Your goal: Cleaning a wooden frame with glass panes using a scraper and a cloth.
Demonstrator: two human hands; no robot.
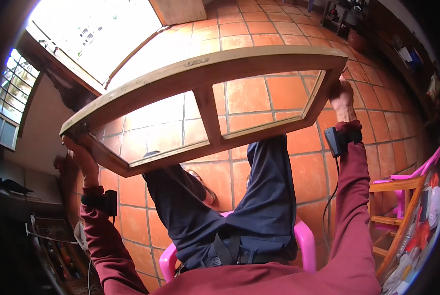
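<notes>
A wooden frame with a crossbar in its middle spans the space above my knees, tilted up to the right. Tiled floor shows through its two openings. At its lower left corner, my left hand grips the end piece, with the fingers partly hidden behind the wood. My right hand holds the opposite end at the upper right, its fingertips mostly out of sight. A dark worn patch marks the frame's top edge, and metal hardware appears near the left corner.
I sit on a pink plastic chair on terracotta tiles. A wooden rack-like piece and plastic bags stand at the right. A bright doorway opens at upper left, beside a barred window. Cables hang from both wrist devices.
</notes>
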